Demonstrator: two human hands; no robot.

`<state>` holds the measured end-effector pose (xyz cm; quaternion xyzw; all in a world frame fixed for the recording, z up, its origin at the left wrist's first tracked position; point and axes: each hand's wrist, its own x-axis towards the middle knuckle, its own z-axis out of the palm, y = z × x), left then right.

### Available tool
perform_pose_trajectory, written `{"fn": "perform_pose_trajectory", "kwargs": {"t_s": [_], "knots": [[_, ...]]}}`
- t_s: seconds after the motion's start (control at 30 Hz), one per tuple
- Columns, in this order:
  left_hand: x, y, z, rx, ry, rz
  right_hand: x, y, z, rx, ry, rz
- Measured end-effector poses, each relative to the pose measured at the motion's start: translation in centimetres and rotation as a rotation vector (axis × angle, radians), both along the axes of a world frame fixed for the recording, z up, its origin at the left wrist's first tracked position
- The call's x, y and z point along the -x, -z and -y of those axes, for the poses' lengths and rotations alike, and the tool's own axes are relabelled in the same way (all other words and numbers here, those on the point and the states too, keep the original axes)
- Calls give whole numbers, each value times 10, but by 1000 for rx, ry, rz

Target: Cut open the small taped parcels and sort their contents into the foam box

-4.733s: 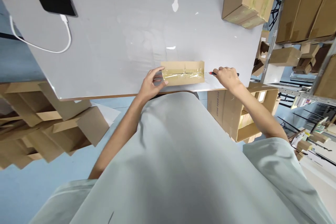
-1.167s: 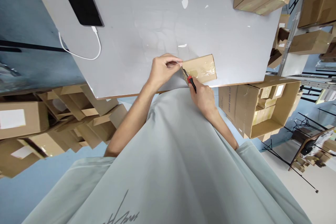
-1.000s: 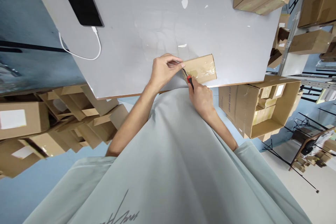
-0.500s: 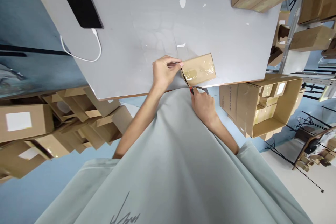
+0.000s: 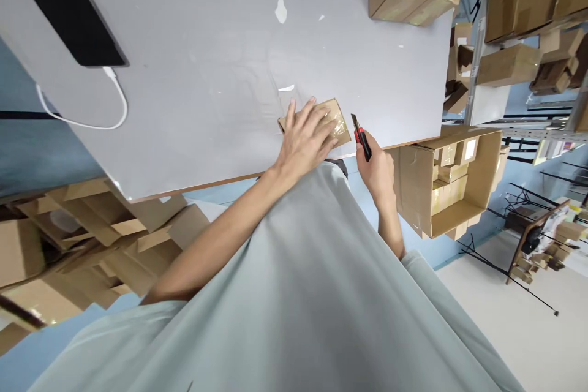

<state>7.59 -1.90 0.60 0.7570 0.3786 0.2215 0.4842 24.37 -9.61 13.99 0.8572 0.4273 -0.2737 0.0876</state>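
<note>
Left hand (image 5: 305, 133), fingers spread apart, covers small box (image 5: 340, 125) near 6 o'clock edge of counter (image 5: 193, 104), probably steadying it; right hand (image 5: 375, 164), clamped round cutter (image 5: 361, 135), sits off box at 3 o'clock, likely for safety.

Stockroom or packing workshop, by the look of it. Metal shelving (image 5: 478, 73) loaded with cartons (image 5: 509, 66), open cardboard boxes (image 5: 151, 257) piled beside a grey worktable (image 5: 197, 43).
</note>
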Motion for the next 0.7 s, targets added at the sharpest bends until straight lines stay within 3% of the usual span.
{"fn": "perform_pose_trajectory", "kwargs": {"t_s": [0.2,0.43,0.7], "knots": [[-6,11,4,2,1,-39,-1,8,-3,45,-67,-20],[-5,13,4,-7,-29,-48,-3,24,-10,43,-60,-91],[-6,15,5,4,-31,-43,-3,21,-13,25,-106,-91]]}}
